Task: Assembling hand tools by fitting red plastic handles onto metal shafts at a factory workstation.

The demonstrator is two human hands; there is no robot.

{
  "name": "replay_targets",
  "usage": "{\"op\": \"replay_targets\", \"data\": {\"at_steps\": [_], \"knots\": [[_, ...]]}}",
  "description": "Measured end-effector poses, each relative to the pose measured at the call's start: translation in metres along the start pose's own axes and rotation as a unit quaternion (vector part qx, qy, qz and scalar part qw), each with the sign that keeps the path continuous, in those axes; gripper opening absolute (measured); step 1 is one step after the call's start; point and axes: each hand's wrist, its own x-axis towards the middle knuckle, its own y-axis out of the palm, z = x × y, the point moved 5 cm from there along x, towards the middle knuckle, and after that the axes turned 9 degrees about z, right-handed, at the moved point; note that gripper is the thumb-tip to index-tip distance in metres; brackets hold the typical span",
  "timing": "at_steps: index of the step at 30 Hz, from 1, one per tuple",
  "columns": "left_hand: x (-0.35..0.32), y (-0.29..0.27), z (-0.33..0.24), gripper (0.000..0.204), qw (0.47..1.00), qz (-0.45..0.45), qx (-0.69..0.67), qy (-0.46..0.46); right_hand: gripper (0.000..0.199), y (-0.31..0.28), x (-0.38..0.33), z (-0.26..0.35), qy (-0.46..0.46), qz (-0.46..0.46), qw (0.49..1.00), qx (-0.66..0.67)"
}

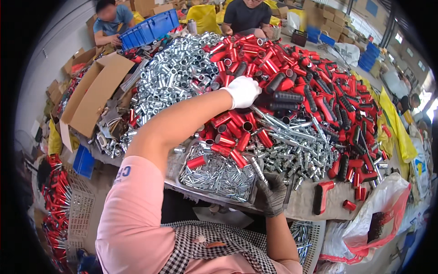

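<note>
My left hand (243, 90), in a white glove, reaches far out and rests closed on the heap of red tubes (255, 50) near the table's middle; what its fingers hold is hidden. My right hand (273, 193), in a dark grey glove, sits at the near table edge gripping a silver metal rod (258, 170) that points up and left. Beside it a shallow metal tray (214, 196) holds several small silver pins and a few red tubes. A big pile of shiny silver sleeves (175, 73) lies to the left of the red heap.
Red and black handles (340, 100) cover the right of the table. An open cardboard box (93, 91) and a blue crate (148, 29) sit at the left and far side. Two people work across the table. A basket of finished red-handled parts (57, 201) stands at lower left.
</note>
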Motion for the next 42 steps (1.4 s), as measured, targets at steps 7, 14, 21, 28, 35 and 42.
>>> {"op": "replay_targets", "data": {"at_steps": [7,14,21,28,35,42], "knots": [[0.078,0.031,0.033,0.028,0.985,0.037,0.077,-0.152,0.032,0.001,-0.001,-0.007,0.026,-0.010,0.999,-0.018],[0.121,0.036,0.047,0.033,0.983,0.035,-0.005,-0.183,0.030,0.007,0.000,0.006,0.052,-0.023,0.996,-0.066],[0.113,0.033,0.068,0.037,0.983,0.068,-0.001,-0.172,0.032,0.005,0.003,0.001,0.056,-0.008,0.992,-0.109],[0.096,0.013,0.041,0.058,0.981,0.018,-0.137,-0.135,0.035,0.001,0.005,0.001,0.060,-0.010,0.991,-0.115],[0.091,0.012,0.033,0.032,0.985,0.020,-0.155,-0.067,0.032,0.005,0.007,-0.003,0.035,-0.014,0.997,-0.063],[0.026,-0.033,0.032,0.023,0.968,-0.188,-0.140,-0.095,0.030,0.003,0.003,-0.013,0.062,-0.036,0.990,0.120]]}}
